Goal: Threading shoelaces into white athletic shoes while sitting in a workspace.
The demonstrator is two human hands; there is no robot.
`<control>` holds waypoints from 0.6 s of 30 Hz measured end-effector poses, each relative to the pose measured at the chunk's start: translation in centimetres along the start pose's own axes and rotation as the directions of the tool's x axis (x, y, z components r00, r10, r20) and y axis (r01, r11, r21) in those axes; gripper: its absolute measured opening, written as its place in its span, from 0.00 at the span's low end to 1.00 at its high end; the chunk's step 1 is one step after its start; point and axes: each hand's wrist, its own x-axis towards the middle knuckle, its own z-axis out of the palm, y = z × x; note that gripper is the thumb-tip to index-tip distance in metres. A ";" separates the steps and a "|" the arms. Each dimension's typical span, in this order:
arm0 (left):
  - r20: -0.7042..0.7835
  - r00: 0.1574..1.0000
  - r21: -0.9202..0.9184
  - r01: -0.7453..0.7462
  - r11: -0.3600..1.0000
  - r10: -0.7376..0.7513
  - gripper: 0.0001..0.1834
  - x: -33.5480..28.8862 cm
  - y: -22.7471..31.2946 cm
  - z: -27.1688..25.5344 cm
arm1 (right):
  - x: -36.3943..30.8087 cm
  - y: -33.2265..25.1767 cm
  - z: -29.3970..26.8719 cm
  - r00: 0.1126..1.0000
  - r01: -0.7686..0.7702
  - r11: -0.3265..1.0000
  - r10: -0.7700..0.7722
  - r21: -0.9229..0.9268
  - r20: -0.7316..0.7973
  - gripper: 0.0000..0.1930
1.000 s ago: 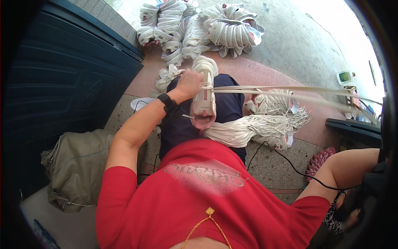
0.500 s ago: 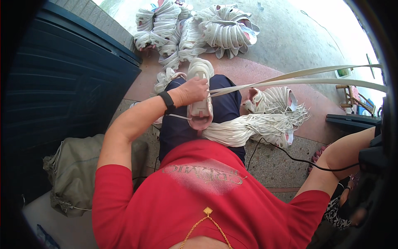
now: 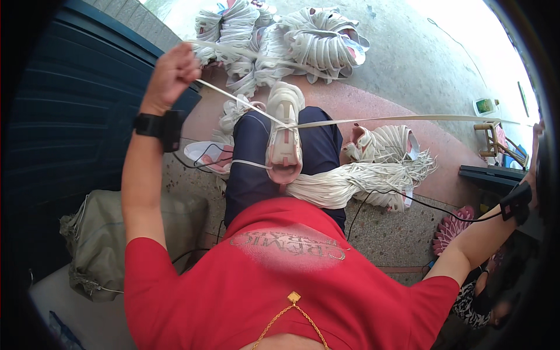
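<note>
A white and pink shoe (image 3: 284, 146) rests on my lap, its heel opening toward me. A white shoelace (image 3: 373, 121) is threaded at its upper and stretches out to both sides. My left hand (image 3: 172, 76) is raised far out to the left, closed on one part of the lace, with a loose length trailing from it toward the right. At the far right edge, my right hand (image 3: 539, 137) is partly cut off by the dark rim; the other taut part of the lace runs to it. A bundle of white laces (image 3: 326, 184) lies beside my right thigh.
White shoe uppers are stacked in rows (image 3: 318, 49) ahead, with more uppers (image 3: 389, 140) to the right and a loose one (image 3: 207, 156) at left. A dark blue metal panel (image 3: 99, 99) and a grey-green sack (image 3: 140, 233) stand left. A black cable (image 3: 431, 211) runs toward my right wrist.
My left hand has moved from the shoe up and out to the left, drawing lace with it. My right arm has reached farther out and forward. The shoe has stayed on my lap.
</note>
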 end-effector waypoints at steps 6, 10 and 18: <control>-0.735 0.547 0.270 -0.306 0.913 0.400 0.16 -12.5 14.7 -22.3 | -4.4 14.7 -11.6 0.906 -0.413 0.904 0.395 -0.110 -0.150 0.12; -0.707 0.653 0.306 -0.065 0.950 0.273 0.22 -11.6 10.6 -16.6 | -20.2 32.4 3.7 0.776 -0.513 0.718 0.622 -0.471 0.103 0.10; -0.154 0.896 0.229 0.443 0.867 -0.417 0.16 -5.6 -17.5 -0.4 | -46.4 43.4 24.1 0.481 0.423 0.583 0.504 -0.693 0.717 0.10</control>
